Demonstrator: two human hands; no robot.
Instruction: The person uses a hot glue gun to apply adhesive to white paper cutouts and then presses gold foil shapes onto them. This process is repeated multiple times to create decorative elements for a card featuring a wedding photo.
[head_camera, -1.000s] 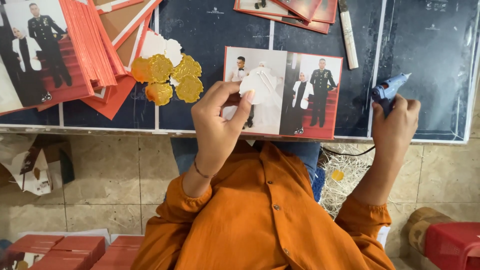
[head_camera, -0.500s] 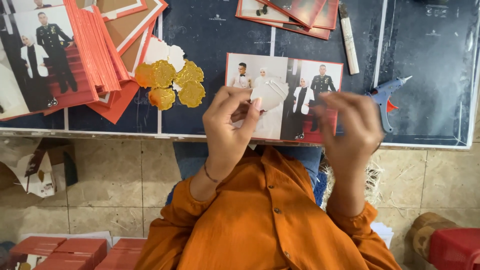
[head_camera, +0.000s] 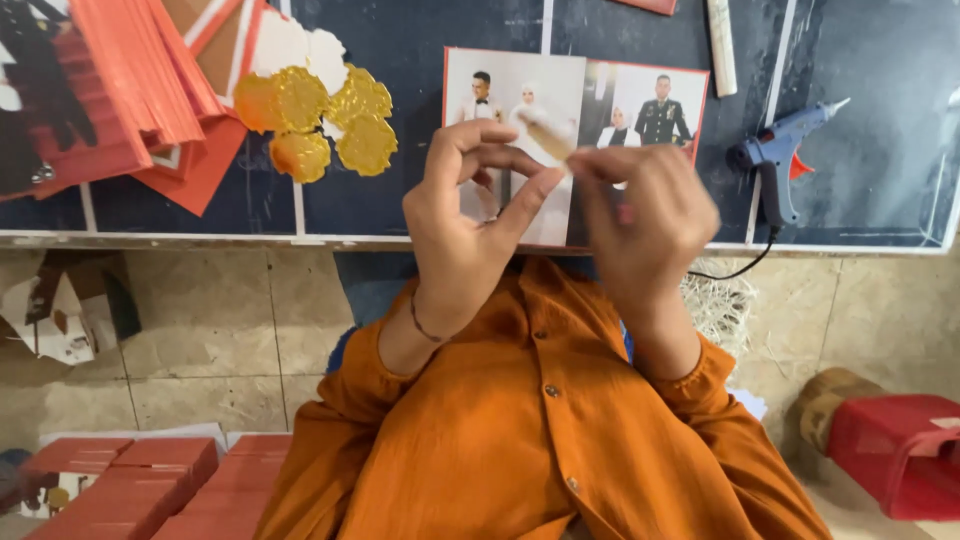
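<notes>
Both my hands meet above an open red-edged photo card (head_camera: 645, 105) lying on the dark table (head_camera: 880, 190). My left hand (head_camera: 470, 205) pinches a small pale cut-out piece (head_camera: 545, 138) between thumb and forefinger. My right hand (head_camera: 650, 205), blurred, has its fingertips on the same piece from the right. The piece is too small and blurred to tell its shape. A blue glue gun (head_camera: 780, 150) lies on the table just right of my right hand, with nobody holding it.
Several gold flower-shaped discs (head_camera: 320, 120) and white cut-outs (head_camera: 290, 45) lie left of the card. A stack of red cards (head_camera: 100, 90) fills the far left. A glue stick (head_camera: 722, 45) lies at the top. Red boxes (head_camera: 120, 480) and a red container (head_camera: 900, 450) stand on the floor.
My right hand let go of the glue gun, which now lies on the table, and moved left to join my left hand on the pale piece.
</notes>
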